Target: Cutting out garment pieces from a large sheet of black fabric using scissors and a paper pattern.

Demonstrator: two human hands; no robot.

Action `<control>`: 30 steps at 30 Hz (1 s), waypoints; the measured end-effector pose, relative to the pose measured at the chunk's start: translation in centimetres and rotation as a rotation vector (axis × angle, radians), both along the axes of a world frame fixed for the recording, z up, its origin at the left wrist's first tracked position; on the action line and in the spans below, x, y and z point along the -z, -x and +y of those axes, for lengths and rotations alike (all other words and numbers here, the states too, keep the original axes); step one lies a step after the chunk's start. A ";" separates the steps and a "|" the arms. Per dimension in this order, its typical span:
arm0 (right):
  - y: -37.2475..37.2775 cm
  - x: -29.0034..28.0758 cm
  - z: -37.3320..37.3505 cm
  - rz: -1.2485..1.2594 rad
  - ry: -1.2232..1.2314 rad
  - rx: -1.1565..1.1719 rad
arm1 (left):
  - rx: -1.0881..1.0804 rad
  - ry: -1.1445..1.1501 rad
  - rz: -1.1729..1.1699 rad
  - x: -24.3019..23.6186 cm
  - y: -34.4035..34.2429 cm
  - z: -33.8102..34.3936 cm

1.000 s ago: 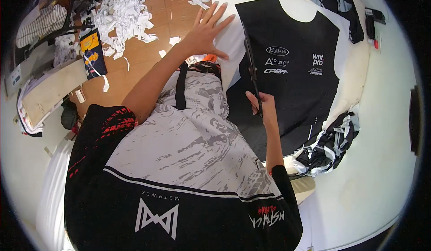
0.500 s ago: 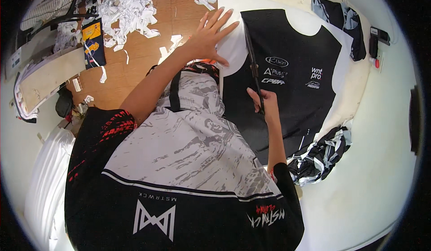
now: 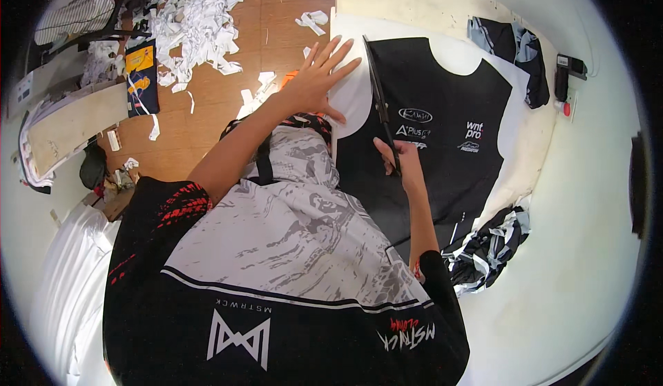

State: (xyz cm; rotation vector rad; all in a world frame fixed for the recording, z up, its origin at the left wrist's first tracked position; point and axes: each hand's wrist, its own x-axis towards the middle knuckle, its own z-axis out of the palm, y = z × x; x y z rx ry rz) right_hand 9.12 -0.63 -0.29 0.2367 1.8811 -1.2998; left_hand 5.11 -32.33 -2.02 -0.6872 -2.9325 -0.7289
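A black shirt panel [image 3: 449,172] with pale printed logos lies flat on the table, bordered by white cloth. My right hand [image 3: 402,158] is closed round the handles of long dark scissors [image 3: 378,89]. Their blades point away from me along the panel's left side, where the black meets the white, and the tip is near the upper left shoulder. My left hand [image 3: 327,75] rests with fingers spread on the white cloth margin [image 3: 354,99], left of the blades. I cannot tell how far apart the blades are.
Dark and grey cloth pieces [image 3: 514,51] lie at the table's far right. A crumpled black-and-white cloth heap [image 3: 490,248] sits at its near right. White scraps [image 3: 193,26] cover the wooden floor at left. A power outlet [image 3: 568,106] is on the right wall.
The whole view has shifted, so the panel appears lower and slightly left. Against the panel, the scissors have moved a little farther up its left side. My left hand stays spread on the cloth.
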 end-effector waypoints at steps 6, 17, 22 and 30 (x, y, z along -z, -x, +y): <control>3.5 0.6 -2.2 0.013 0.194 0.066 | 0.016 0.017 -0.018 -0.8 0.4 0.1; 4.8 -1.1 -4.9 0.033 0.152 0.140 | 0.009 0.040 -0.072 -1.7 1.1 -0.1; 2.8 -1.0 -3.8 0.051 0.172 0.191 | -0.052 0.104 -0.063 -1.6 0.8 -0.7; -5.9 -3.1 -2.5 0.106 0.163 0.701 | -0.451 0.054 0.162 1.3 4.7 -6.7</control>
